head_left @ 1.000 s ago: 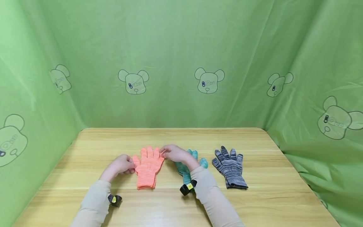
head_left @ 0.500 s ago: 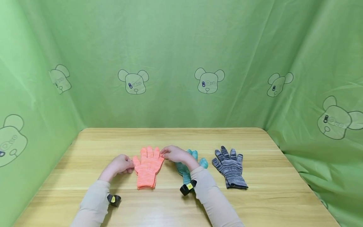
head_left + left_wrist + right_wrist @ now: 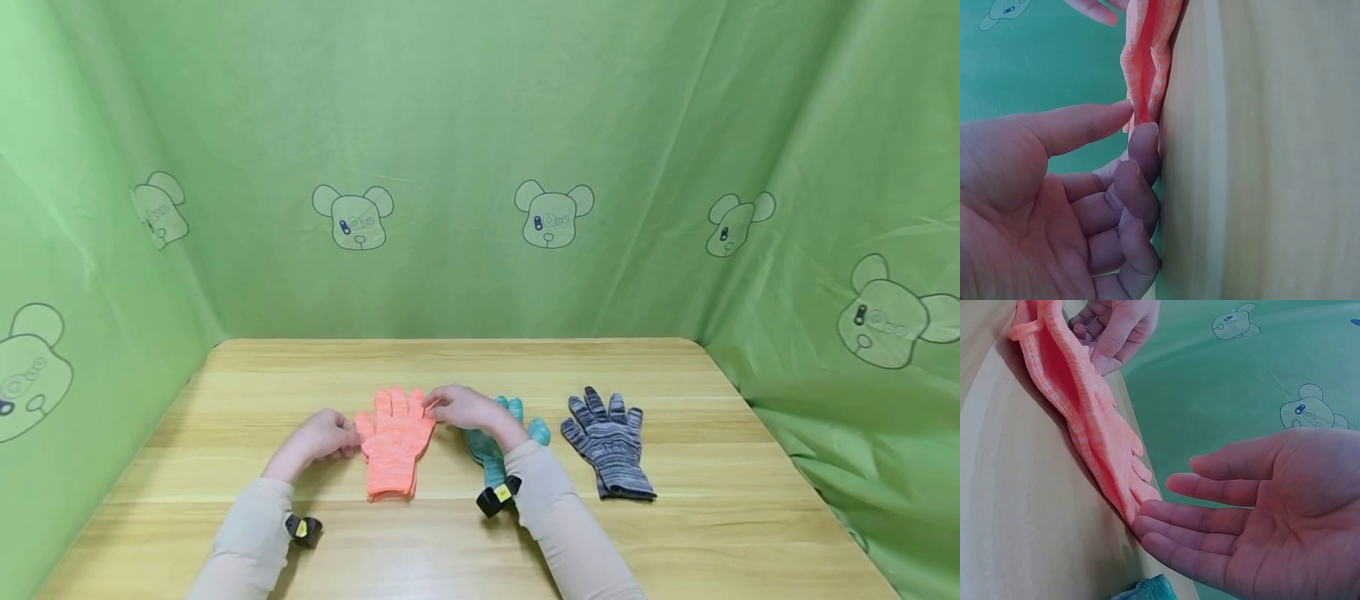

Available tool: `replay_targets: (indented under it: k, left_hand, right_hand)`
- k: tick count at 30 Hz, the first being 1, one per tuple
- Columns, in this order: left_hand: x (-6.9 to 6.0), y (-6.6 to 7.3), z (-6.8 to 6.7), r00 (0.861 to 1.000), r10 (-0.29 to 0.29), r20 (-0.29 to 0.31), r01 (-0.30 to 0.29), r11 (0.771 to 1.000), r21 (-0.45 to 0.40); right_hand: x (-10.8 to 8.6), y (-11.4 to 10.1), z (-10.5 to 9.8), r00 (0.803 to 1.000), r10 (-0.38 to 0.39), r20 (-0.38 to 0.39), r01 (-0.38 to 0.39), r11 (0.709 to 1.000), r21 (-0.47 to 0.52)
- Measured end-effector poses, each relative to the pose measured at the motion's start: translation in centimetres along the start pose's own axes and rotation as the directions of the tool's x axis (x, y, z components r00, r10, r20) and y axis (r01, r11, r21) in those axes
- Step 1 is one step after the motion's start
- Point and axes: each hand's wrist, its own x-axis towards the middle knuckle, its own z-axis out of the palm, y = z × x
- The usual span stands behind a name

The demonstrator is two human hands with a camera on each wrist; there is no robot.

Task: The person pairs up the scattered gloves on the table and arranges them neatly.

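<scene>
A pair of orange knit gloves (image 3: 393,454), one on top of the other, lies with fingers pointing away from me. At their left edge my left hand (image 3: 324,435) pinches the tip of the glove thumb; in the left wrist view that hand (image 3: 1041,187) has its thumb and index finger at the cloth. My right hand (image 3: 465,408) is at the far right side of the pair. Its fingers stay fairly straight in the right wrist view, where the lower fingertips (image 3: 1150,509) touch the little-finger edge of the gloves (image 3: 1107,444).
Teal gloves (image 3: 491,467) lie partly hidden under my right hand and forearm. Further right is a grey-black striped pair (image 3: 611,446). The wooden table (image 3: 450,546) ends at green curtains (image 3: 450,108) at the back and sides.
The orange gloves have shifted slightly to the right, and my left hand has moved right with them. My right hand keeps nearly the same place.
</scene>
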Motion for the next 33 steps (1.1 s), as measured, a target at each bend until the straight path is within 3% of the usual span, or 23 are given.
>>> replay_targets:
  k: [12,17,20,24,33]
  left_hand:
    - [0.2,0.2,0.1,1.000,0.009,-0.030,-0.008,1.000,0.010]
    - [0.1,0.9,0.2,0.993,0.106,-0.052,-0.105,0.994,0.019]
    - [0.2,1.1,0.4,0.983,0.181,-0.034,-0.181,0.983,0.024]
    - [0.2,0.9,0.7,0.972,0.233,0.002,-0.233,0.972,0.010]
    - [0.3,0.4,0.9,0.974,0.224,0.042,-0.225,0.974,0.028]
  right_hand:
    - [0.0,0.1,0.0,1.000,-0.006,0.000,0.006,1.000,-0.001]
    - [0.0,0.0,-0.2,1.000,-0.010,-0.005,0.010,1.000,-0.012]
    - [0.1,0.0,-0.1,1.000,-0.020,0.000,0.019,0.999,-0.025]
    - [0.1,0.0,0.0,1.000,-0.028,0.011,0.029,0.999,-0.045]
    - [0.0,0.2,0.4,1.000,-0.020,0.017,0.022,0.996,-0.090]
